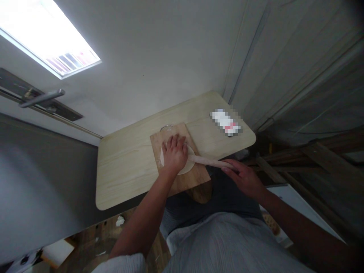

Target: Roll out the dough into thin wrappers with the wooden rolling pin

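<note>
A round, flat sheet of pale dough [186, 168] lies on a wooden cutting board [184, 183]. My left hand [174, 153] rests on the dough with its fingers laid out and slightly apart, covering much of the sheet. In my right hand [246, 177] is one end of a pale wooden rolling pin [210, 162]. The pin's other end reaches over the dough's right edge, beside my left hand; whether it touches the dough I cannot tell. The board juts past the near edge of the table.
The light wood-grain table [125, 167] stands against a white door with a metal handle [42, 98]. A blurred-out white and red object [226, 122] lies at the table's right. Beyond my right arm are wooden beams [330, 161] and a white-edged surface.
</note>
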### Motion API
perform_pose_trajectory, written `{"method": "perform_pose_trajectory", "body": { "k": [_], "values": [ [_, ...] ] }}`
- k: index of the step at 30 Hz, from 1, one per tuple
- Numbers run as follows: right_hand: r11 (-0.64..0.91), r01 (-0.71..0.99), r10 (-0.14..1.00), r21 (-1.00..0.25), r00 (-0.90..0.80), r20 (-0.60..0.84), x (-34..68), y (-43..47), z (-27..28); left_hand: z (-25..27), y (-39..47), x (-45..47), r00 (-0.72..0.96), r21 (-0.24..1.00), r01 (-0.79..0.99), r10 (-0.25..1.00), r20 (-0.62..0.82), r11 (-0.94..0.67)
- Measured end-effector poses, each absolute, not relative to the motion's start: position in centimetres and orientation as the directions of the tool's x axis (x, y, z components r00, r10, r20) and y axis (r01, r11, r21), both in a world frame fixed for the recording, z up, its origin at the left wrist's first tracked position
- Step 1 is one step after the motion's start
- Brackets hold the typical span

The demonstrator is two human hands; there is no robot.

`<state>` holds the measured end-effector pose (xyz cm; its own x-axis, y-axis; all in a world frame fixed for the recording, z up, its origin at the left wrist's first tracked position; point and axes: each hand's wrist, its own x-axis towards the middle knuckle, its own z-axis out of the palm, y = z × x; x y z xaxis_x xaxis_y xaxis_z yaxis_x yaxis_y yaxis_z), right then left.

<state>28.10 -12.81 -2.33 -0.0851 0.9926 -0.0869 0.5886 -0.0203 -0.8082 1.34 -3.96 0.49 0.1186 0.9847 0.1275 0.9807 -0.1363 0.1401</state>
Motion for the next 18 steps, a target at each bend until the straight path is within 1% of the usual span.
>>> {"method": "perform_pose_trajectory", "body": {
  "k": [5,14,18],
  "values": [
    [0.016,0.562,0.993,-0.827,-0.104,-0.051,27.8,-14.1,-2.5,0.7,-6.2,0.8,0.112,0.112,0.986,0.988,0.111,-0.124],
    [-0.028,0.554,0.990,-0.832,-0.097,-0.098,28.0,-13.0,-2.7,0.6,-4.3,1.3,0.119,0.127,0.983,0.988,0.100,-0.131],
    [-0.060,0.580,0.989,-0.812,-0.078,-0.129,28.2,-12.5,-3.1,0.6,-3.3,1.7,0.116,0.130,0.983,0.989,0.093,-0.128]
  ]
}}
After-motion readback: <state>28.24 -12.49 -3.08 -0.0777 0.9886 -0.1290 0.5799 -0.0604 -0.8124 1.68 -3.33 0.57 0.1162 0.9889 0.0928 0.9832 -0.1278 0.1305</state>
